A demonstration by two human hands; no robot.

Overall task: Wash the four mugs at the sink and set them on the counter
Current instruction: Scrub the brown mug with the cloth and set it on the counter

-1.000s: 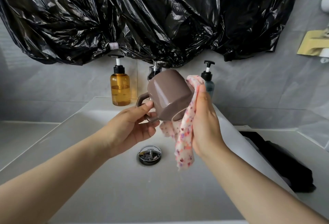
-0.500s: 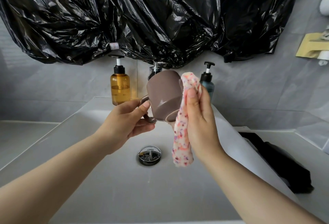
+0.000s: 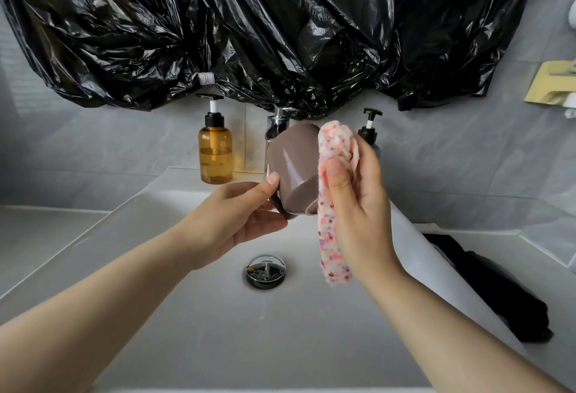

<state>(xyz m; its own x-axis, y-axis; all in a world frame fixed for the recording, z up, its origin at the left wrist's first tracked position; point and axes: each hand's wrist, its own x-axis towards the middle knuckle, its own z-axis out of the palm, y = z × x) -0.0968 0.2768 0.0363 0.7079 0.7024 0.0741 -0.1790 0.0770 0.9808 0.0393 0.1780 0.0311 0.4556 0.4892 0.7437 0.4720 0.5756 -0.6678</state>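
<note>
Clearly mid-wash, at the wiping step. Holds the brown mug (image 3: 293,168) tilted in the air above the sink (image 3: 202,336), just in front of the faucet (image 3: 276,124), with the left hand (image 3: 237,221): fingers curled at the handle on the near-left side, thumb laid against the glazed wall. Pinches the speckled cloth (image 3: 332,236) in the right hand (image 3: 358,205), thumb pressing it to the fingers, with the folded top standing above the fingertips and the tail hanging toward the drain (image 3: 265,271). Presses that cloth against the mug's right flank, touching it.

Shows no running water and none of the other three mugs, so no telling how many are done. Probably within the washing of one mug, not yet at setting down.

Next, most likely, calls for turning the mug by its handle to bring the unwiped sides and the inside round to the cloth, then rinsing under the faucet and carrying it over to the grey table (image 3: 46,236) beside the sink. Needs a firm hold on the handle against slipping on smooth glaze. Best to steer clear of the amber soap bottle (image 3: 215,149) and the dark pump bottle (image 3: 369,133) at the sink's back edge, and of the black fabric (image 3: 498,292) lying on the table at right.
</note>
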